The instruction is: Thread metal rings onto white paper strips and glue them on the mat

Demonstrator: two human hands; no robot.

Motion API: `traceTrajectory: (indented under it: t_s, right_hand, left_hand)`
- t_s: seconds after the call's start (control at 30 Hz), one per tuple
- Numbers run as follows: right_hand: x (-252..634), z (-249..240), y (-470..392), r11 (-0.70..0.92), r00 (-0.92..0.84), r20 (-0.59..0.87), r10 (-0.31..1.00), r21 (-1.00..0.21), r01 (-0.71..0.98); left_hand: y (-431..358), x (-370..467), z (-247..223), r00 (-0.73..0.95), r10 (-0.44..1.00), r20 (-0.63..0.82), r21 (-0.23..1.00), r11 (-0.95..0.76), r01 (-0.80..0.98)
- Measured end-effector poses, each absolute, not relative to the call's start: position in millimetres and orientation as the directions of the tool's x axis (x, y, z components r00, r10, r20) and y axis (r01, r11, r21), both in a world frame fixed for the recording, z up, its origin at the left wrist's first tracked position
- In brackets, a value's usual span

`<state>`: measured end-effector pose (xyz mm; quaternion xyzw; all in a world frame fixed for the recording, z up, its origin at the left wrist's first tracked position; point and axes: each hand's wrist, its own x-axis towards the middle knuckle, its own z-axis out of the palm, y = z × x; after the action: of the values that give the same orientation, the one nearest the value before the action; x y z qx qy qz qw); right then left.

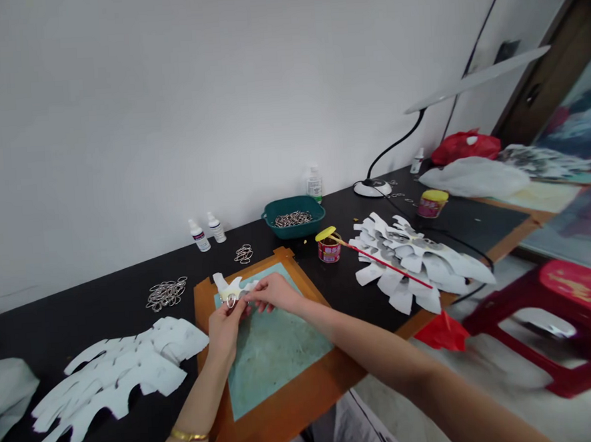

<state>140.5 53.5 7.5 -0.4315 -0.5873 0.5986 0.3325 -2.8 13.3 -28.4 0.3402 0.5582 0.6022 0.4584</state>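
White piece (220, 283): held over the upper-left corner of the green mat (278, 355).
Left hand (226, 326): fingers pinched narrow on the piece, by a metal ring (228, 301).
Right hand (274, 292): fingertips bent beside the ring; whether anything is gripped cannot be told.
Ring handling: best steadied by the left fingers, with light pressure, lest the thin piece be creased.

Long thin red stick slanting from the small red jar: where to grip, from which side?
Probably pinch the red stick mid-shaft, from above, near side: it is slim, nothing covers it there, and it slants from the jar's top across the layered white cut sheets.
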Motion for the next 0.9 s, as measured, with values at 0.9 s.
traceTrajectory:
  t_s: [0.9]
  right_hand:
    - [160,11,69,0.023,-0.444,-0.057,0.894,-0.985,0.171]
  left_hand:
    - [14,-7,-23,-0.278,0.947,-0.163,0.980,0.123,-0.156]
